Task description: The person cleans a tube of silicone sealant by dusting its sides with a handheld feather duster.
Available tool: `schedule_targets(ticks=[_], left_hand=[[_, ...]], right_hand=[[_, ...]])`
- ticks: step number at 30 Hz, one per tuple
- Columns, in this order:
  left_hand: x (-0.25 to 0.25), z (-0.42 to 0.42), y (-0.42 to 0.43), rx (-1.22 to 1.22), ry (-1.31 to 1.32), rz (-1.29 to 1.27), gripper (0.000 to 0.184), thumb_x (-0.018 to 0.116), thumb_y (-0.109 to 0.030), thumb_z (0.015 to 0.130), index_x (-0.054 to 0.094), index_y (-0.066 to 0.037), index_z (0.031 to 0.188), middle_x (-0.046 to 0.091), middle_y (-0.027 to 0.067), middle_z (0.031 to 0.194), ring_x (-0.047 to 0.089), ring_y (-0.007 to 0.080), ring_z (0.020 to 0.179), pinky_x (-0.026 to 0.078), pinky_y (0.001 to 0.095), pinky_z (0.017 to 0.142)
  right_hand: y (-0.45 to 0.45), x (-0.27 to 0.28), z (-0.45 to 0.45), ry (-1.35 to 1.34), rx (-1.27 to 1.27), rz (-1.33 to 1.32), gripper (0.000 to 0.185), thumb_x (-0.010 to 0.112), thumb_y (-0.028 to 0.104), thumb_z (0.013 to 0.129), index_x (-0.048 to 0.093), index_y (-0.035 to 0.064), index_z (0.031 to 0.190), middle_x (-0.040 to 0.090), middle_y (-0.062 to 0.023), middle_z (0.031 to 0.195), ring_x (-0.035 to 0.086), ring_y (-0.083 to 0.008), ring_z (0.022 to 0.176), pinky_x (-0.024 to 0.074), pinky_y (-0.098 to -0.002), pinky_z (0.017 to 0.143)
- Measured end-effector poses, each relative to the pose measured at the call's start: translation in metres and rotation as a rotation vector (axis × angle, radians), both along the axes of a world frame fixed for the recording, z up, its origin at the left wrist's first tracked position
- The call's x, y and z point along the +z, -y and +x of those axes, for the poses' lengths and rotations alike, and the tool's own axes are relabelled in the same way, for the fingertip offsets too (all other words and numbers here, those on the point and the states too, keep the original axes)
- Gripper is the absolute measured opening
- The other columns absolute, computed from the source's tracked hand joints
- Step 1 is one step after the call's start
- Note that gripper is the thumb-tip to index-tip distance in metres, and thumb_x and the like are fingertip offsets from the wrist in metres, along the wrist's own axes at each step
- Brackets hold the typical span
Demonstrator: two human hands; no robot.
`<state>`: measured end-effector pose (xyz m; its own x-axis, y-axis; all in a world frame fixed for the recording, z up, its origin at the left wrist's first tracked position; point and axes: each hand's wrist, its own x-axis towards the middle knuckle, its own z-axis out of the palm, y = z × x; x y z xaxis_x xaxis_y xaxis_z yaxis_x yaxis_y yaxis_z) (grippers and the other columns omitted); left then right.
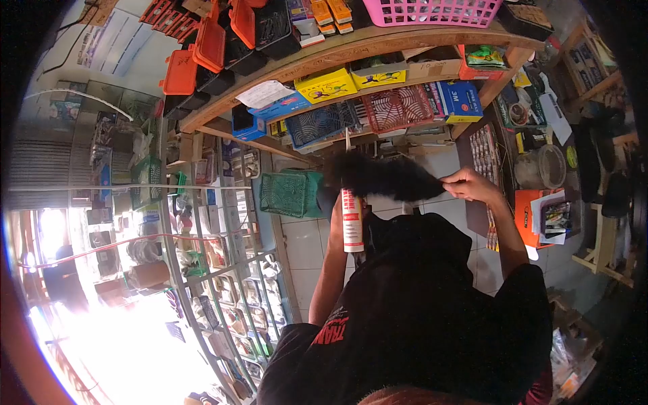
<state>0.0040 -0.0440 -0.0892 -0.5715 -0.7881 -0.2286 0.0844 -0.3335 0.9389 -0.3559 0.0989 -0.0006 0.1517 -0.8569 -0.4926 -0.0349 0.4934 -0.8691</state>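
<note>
I see a black shirt (418, 324) across the lower middle of the frame, its sleeves (526, 290) short. Red capitals (332, 331), partly legible as "TRA", mark the chest. Dark red cloth (542, 386) edges the lower right. Left hand (335, 219) and right hand (472, 185) are bare.

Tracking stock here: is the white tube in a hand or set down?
In hand: the left hand shows behind the white tube, gripping it beside a fluffy black duster.

tiled floor (302, 244), wooden shelf (358, 48), bright light (121, 344)
</note>
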Motion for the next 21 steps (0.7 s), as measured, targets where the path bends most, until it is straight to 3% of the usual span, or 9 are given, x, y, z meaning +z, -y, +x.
schedule_targets(ticks=[3,5,6,8,9,11,14,18,21], left_hand=[[0.044,-0.012,0.005,0.004,0.136,0.138,0.037,0.048,-0.040,0.097,0.053,-0.006,0.111,0.061,0.0050,0.083,0.060,0.0132,0.073,0.054,0.0295,0.068],[0.068,-0.026,-0.002,0.173,-0.326,0.642,0.048,0.042,-0.048,0.099,0.052,-0.005,0.115,0.063,0.0067,0.084,0.063,0.0168,0.075,0.054,0.0303,0.069],[0.050,-0.022,-0.008,0.235,-0.257,0.473,0.049,0.040,-0.048,0.099,0.053,-0.003,0.117,0.064,0.0082,0.090,0.063,0.0180,0.078,0.054,0.0307,0.070],[0.013,-0.007,0.004,0.039,-0.584,0.767,0.046,0.041,-0.045,0.100,0.053,-0.003,0.114,0.063,0.0074,0.094,0.063,0.0181,0.080,0.054,0.0304,0.072],[0.049,-0.028,-0.015,0.312,-0.301,0.397,0.042,0.043,-0.042,0.100,0.053,-0.003,0.113,0.062,0.0064,0.096,0.062,0.0172,0.081,0.054,0.0316,0.074],[-0.012,0.008,0.001,0.037,-0.062,0.047,0.041,0.047,-0.042,0.098,0.054,-0.004,0.110,0.062,0.0051,0.093,0.062,0.0160,0.080,0.054,0.0315,0.072],[0.027,-0.012,-0.003,0.098,-0.433,0.701,0.041,0.045,-0.046,0.098,0.056,-0.007,0.108,0.061,0.0041,0.083,0.061,0.0149,0.073,0.054,0.0284,0.066],[0.058,-0.021,-0.003,0.148,-0.362,0.703,0.048,0.038,-0.047,0.100,0.056,-0.003,0.109,0.063,0.0075,0.087,0.063,0.0196,0.072,0.054,0.0317,0.066],[0.016,-0.004,0.005,-0.013,-0.402,0.598,0.044,0.038,-0.041,0.101,0.055,-0.003,0.113,0.064,0.0101,0.093,0.062,0.0198,0.073,0.053,0.0329,0.067]], right_hand=[[0.001,0.000,-0.006,-0.008,0.178,0.053,0.025,0.063,0.012,0.090,0.068,-0.0017,0.110,0.054,0.0009,0.060,0.044,-0.0046,0.049,0.0356,-0.0238,0.044],[0.000,0.011,0.000,-0.042,0.264,0.019,0.024,0.062,0.013,0.091,0.068,-0.0016,0.108,0.054,0.0007,0.060,0.043,-0.0043,0.048,0.0344,-0.0225,0.042],[-0.001,0.006,0.000,-0.029,0.209,-0.015,0.024,0.062,0.012,0.090,0.068,-0.0013,0.109,0.055,0.0004,0.060,0.043,-0.0043,0.048,0.0345,-0.0226,0.042],[-0.002,-0.007,-0.001,-0.003,0.105,-0.079,0.024,0.062,0.012,0.090,0.068,-0.0008,0.110,0.056,-0.0001,0.060,0.043,-0.0044,0.048,0.0348,-0.0226,0.042],[-0.001,-0.007,-0.002,-0.029,0.069,-0.073,0.025,0.062,0.012,0.090,0.068,-0.0007,0.111,0.056,-0.0003,0.061,0.044,-0.0046,0.049,0.0358,-0.0229,0.043],[0.001,-0.003,-0.003,-0.082,0.000,-0.063,0.025,0.062,0.012,0.090,0.068,-0.0005,0.111,0.058,-0.0008,0.062,0.046,-0.0051,0.051,0.0380,-0.0235,0.046],[-0.001,0.000,-0.010,0.018,0.234,0.126,0.027,0.063,0.012,0.090,0.067,-0.0009,0.113,0.058,-0.0002,0.062,0.047,-0.0052,0.052,0.0390,-0.0238,0.047],[0.000,0.004,-0.003,-0.118,0.248,-0.050,0.029,0.063,0.012,0.089,0.066,-0.0011,0.115,0.058,-0.0003,0.063,0.047,-0.0049,0.051,0.0385,-0.0223,0.047],[0.000,0.008,-0.001,-0.078,0.002,-0.034,0.026,0.062,0.014,0.091,0.067,-0.0013,0.112,0.056,0.0002,0.061,0.043,-0.0043,0.048,0.0351,-0.0229,0.042]])
